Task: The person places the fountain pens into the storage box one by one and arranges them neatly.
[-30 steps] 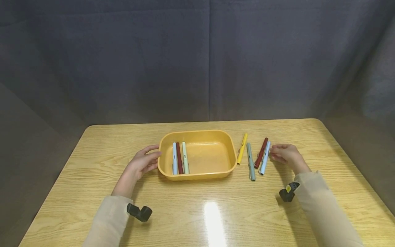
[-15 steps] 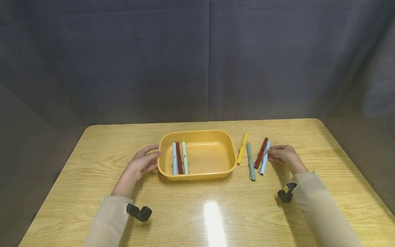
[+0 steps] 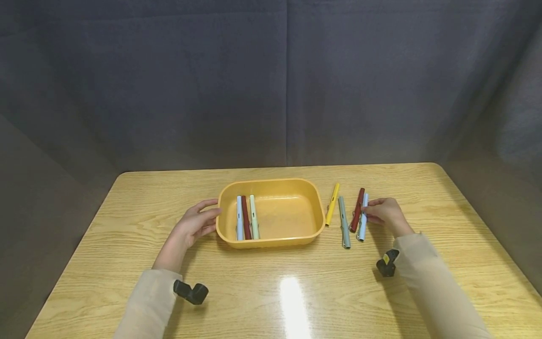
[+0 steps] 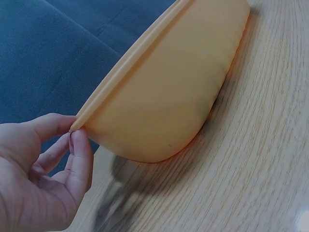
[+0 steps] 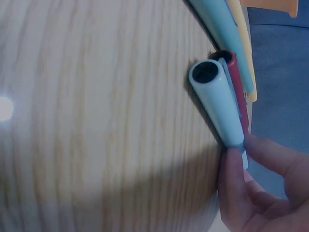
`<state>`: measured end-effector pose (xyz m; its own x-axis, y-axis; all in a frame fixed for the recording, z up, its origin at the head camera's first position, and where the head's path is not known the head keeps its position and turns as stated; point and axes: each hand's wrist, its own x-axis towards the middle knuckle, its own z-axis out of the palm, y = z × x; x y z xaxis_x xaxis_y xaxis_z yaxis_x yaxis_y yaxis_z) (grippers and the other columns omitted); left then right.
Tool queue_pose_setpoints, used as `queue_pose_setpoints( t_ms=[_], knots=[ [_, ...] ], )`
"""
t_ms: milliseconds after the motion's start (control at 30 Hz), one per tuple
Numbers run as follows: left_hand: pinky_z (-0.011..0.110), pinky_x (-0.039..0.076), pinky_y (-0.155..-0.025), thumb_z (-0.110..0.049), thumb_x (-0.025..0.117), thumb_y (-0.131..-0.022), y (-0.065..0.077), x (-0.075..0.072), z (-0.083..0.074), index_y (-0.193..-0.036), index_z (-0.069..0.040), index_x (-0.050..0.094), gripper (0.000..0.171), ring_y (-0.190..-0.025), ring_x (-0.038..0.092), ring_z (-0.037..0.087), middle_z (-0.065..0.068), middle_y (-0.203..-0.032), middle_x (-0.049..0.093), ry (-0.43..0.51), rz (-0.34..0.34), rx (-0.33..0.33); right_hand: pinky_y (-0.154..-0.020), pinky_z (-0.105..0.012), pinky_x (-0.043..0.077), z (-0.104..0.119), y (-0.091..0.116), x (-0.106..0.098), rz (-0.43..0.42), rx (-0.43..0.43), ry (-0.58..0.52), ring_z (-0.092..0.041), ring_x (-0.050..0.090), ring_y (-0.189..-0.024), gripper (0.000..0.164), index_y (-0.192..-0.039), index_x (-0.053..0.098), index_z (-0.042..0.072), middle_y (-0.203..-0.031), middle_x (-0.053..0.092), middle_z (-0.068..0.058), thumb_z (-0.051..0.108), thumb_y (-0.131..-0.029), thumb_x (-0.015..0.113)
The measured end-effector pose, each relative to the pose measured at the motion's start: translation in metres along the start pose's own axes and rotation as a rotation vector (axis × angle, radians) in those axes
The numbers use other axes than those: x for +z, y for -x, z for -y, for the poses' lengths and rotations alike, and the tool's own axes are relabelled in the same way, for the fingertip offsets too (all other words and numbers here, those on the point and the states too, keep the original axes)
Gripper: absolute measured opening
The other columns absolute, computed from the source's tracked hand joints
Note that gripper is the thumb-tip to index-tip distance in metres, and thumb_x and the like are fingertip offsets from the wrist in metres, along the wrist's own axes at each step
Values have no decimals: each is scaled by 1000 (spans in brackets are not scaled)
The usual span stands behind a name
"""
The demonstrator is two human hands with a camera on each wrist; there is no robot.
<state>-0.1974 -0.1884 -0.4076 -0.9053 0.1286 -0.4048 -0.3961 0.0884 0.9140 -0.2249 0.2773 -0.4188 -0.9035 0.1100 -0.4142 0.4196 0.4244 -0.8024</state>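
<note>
My left hand (image 3: 196, 223) pinches the rim of a yellow-orange plastic tray (image 4: 159, 92) at its left end, thumb and fingers on either side of the edge. Inside the tray, along its left part, lie a light blue pen (image 3: 239, 219), a dark red pen (image 3: 246, 221) and a pale green pen (image 3: 254, 219). On the right, my right hand (image 3: 387, 214) pinches another light blue pen (image 5: 219, 104) around its middle between thumb and fingers. A second dark red pen (image 3: 357, 209) lies right beside that pen, partly behind it in the right wrist view.
Between the tray and the right hand, a yellow pen (image 3: 332, 205) and a grey-green pen (image 3: 344, 223) lie on the wooden table (image 3: 237, 292). A dark grey curtain (image 3: 203, 94) stands behind the table's far edge.
My right hand has moved left onto the light blue pen and taken hold of it. That pen and the dark red one beside it have shifted slightly left. The left hand stays put.
</note>
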Motion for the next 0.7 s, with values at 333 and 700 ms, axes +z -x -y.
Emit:
queue_pose_setpoints(
  t_ms=[333,700],
  knots=[
    [14,55,-71,-17,56,-96,-1,0,-1,-148,-8,31,58,-76,61,2,-6,-90,61,3,-3,3,-74,-17,58,-1,-2,0,-4,5,-25,1,57,-69,47,-130,41,-18,-85,58,2,3,-91,57],
    [14,56,-71,-18,57,-96,-1,0,0,-148,-7,31,59,-76,61,2,-7,-88,61,-5,-2,4,-78,-18,57,-6,-15,-18,78,27,-192,0,59,-73,55,-135,43,-10,-84,58,7,12,-89,64]
  ],
)
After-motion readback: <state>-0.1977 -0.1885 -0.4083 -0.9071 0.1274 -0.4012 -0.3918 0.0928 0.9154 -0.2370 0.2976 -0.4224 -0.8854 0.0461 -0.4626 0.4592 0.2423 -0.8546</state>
